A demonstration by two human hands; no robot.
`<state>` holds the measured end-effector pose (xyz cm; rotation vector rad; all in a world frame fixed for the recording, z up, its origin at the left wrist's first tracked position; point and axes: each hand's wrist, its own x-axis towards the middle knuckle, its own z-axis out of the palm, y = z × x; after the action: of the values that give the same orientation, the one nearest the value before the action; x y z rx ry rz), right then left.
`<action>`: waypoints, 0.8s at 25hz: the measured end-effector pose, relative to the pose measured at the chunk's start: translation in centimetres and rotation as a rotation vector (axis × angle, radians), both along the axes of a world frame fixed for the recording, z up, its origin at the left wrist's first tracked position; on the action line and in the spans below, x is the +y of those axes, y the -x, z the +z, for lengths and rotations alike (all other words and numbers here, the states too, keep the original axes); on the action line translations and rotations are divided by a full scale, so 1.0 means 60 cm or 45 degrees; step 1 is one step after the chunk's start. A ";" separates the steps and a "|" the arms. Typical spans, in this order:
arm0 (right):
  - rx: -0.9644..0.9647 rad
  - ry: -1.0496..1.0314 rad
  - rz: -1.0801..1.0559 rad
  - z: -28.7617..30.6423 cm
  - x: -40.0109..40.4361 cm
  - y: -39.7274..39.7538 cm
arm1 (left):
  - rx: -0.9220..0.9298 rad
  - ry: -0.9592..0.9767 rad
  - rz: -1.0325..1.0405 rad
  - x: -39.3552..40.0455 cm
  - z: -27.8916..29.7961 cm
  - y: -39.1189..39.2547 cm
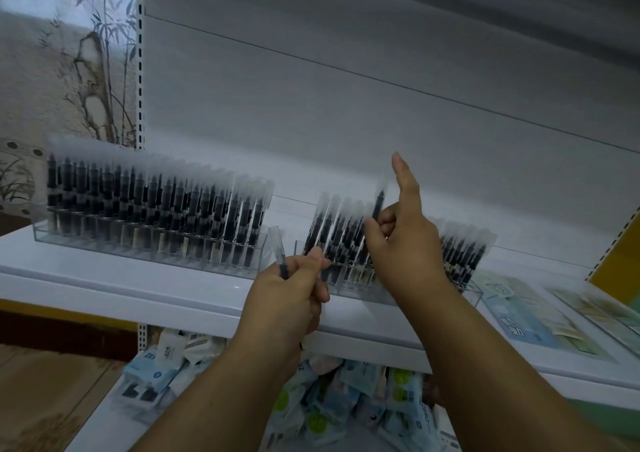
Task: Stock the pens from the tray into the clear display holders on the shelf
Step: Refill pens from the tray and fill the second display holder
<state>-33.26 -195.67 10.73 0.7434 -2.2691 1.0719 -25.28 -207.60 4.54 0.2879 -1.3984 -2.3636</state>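
Two clear display holders stand on the white shelf [138, 289]. The left holder [149, 244] is packed with several dark pens with clear caps. The right holder [467, 292] holds several more, partly hidden behind my hands. My left hand [294, 289] grips a pen [278, 247] in front of the gap between the holders, its clear cap pointing up. My right hand [401, 237] pinches another dark pen [378, 204] above the right holder, with the index finger stretched upward. No tray is in view.
Flat printed packets [519, 316] lie on the shelf to the right of the holders. The shelf below holds a heap of blue and green packets [332, 403]. A perforated white upright [140, 71] marks the shelf unit's left edge.
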 end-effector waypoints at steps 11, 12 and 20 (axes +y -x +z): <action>0.007 -0.096 -0.041 -0.011 -0.013 0.033 | -0.019 -0.012 0.012 -0.007 -0.009 0.004; -0.016 -0.135 -0.047 -0.021 -0.012 0.034 | -0.018 -0.012 0.014 -0.007 -0.010 0.004; 0.024 -0.230 -0.160 -0.014 -0.005 0.015 | -0.083 0.164 -0.074 0.002 -0.011 0.008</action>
<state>-34.16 -195.99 9.90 0.6674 -2.3842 0.8075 -25.74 -207.50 3.86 0.2947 -1.6015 -2.3160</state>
